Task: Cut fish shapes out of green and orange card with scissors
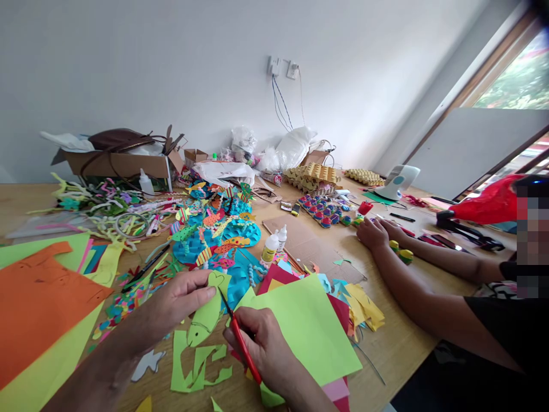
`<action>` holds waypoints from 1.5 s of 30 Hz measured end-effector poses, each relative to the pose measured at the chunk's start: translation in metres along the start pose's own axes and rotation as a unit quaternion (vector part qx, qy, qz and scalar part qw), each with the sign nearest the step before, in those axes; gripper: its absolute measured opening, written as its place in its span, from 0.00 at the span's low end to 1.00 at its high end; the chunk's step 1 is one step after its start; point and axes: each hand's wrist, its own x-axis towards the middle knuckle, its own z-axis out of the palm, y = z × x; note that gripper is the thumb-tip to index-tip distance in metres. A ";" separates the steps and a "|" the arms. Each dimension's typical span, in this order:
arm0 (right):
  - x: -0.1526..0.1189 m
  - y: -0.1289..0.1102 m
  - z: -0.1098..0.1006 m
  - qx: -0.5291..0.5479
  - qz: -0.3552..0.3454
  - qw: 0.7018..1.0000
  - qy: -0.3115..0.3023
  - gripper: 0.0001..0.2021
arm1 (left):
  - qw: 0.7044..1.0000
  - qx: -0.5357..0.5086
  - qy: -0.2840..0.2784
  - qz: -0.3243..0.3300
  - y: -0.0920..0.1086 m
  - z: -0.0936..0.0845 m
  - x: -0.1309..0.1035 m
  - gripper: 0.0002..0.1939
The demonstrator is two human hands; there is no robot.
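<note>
Between the thumb and fingers of my left hand (182, 298) is a light green paper fish (203, 320), with an eye, gill line and heart-shaped tail drawn in dark lines. My right hand (263, 343) is closed around red-handled scissors (243, 343). Their dark blades point up and left and meet the paper's edge near the tail. Cut green paper scraps (201, 366) lie below the fish. Beside my right hand rests a stack of coloured sheets, a light green sheet (309, 326) on top.
Blue scalloped bases (240, 232) with patterned paper fish stand ahead, beside glue bottles (270, 247). Orange paper (43, 303) lies at left, near pipe cleaners (107, 212) and a cardboard box (120, 165). At right, another person's hands (373, 233) work near painted egg-carton pieces (323, 210).
</note>
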 end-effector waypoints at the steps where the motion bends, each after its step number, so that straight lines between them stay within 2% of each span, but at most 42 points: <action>1: 0.000 0.000 0.000 -0.003 0.001 1.000 0.001 0.21 | 1.000 -0.005 -0.006 -0.006 0.000 0.000 0.000 0.11; 3: 0.000 0.000 0.000 -0.006 0.003 1.000 0.001 0.21 | 1.000 -0.002 -0.004 -0.012 -0.001 -0.001 0.001 0.11; 8: 0.000 0.001 0.000 -0.019 -0.002 1.000 0.002 0.20 | 0.997 0.054 0.049 0.012 -0.002 -0.002 0.002 0.10; 22: 0.000 0.000 0.001 -0.002 0.001 1.000 -0.004 0.20 | 0.999 -0.002 0.037 -0.008 -0.002 0.002 0.001 0.12; 27: 0.000 0.000 -0.001 -0.016 -0.006 1.000 -0.003 0.21 | 0.998 0.036 0.049 -0.002 -0.003 -0.002 0.001 0.12; 30: 0.000 0.000 -0.001 -0.019 -0.002 1.000 -0.003 0.22 | 0.998 0.055 0.036 0.003 -0.005 -0.005 0.002 0.12; 35: 0.001 0.000 0.001 -0.001 0.010 1.000 -0.014 0.20 | 1.000 0.018 0.015 -0.008 -0.007 -0.004 0.004 0.12; 45: 0.001 0.000 0.001 0.016 0.014 1.000 -0.009 0.17 | 0.995 -0.082 0.040 -0.050 -0.011 0.005 0.005 0.11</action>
